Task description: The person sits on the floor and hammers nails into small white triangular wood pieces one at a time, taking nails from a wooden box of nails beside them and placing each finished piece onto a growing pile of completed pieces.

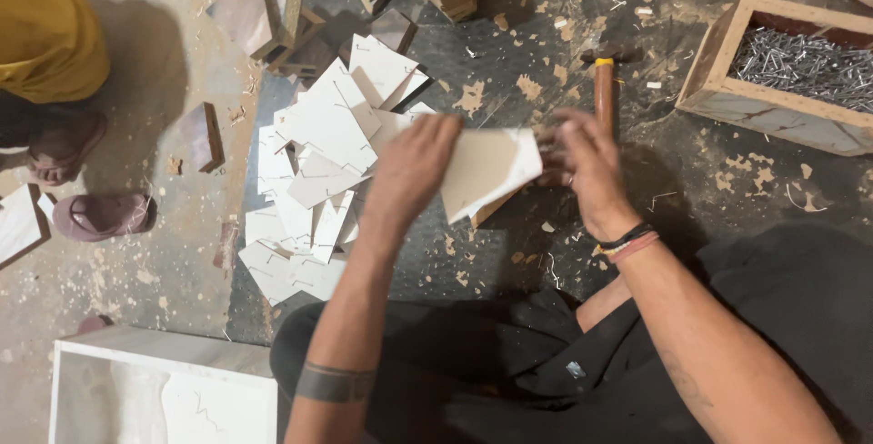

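Item: my left hand (409, 167) lies flat, fingers spread on a white panel piece (486, 171), steadying it. My right hand (582, 162) pinches its right edge. Left: heap of white offcuts (314, 153). Far: hammer (605, 80); far right, box of nails (791, 67).

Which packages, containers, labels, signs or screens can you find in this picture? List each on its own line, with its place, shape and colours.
Wooden box: upper right on the floor, rectangular, pale wood walls, filled with grey metal nails.
White tray-like box: lower left, rectangular, white rim and inside.
Labels, signs, screens: none in view.
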A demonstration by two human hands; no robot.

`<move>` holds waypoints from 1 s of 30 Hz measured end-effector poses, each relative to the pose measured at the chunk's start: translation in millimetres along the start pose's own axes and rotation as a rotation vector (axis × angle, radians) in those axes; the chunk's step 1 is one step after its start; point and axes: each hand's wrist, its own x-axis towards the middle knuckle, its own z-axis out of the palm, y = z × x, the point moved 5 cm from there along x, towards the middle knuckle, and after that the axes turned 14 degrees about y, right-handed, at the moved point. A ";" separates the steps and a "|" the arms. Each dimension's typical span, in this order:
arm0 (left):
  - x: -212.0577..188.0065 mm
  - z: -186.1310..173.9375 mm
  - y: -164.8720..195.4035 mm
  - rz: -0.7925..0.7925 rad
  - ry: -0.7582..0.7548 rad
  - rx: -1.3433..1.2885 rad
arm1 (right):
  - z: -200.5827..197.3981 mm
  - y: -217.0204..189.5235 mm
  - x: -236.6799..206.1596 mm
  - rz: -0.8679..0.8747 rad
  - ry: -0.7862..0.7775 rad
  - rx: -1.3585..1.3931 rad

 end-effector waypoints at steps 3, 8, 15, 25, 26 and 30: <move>-12.0 17.4 16.3 -0.002 -0.080 0.093 | 7.1 16.3 -4.8 -0.087 -0.012 -0.219; -18.9 16.9 22.1 -0.196 0.071 -0.025 | 5.6 30.6 0.7 -0.312 -0.010 -0.412; -55.5 -7.1 36.0 -0.617 0.360 -0.274 | -4.1 37.9 7.5 -0.398 0.039 -0.640; -88.7 11.5 63.9 -0.764 0.118 -0.360 | -9.5 53.8 10.7 -0.255 0.016 -0.477; -87.4 12.2 58.9 -0.760 0.188 -0.378 | -7.6 54.0 10.8 -0.261 0.001 -0.458; -82.5 12.8 43.7 -0.660 0.367 -0.395 | 1.4 58.5 14.6 -0.253 0.009 -0.352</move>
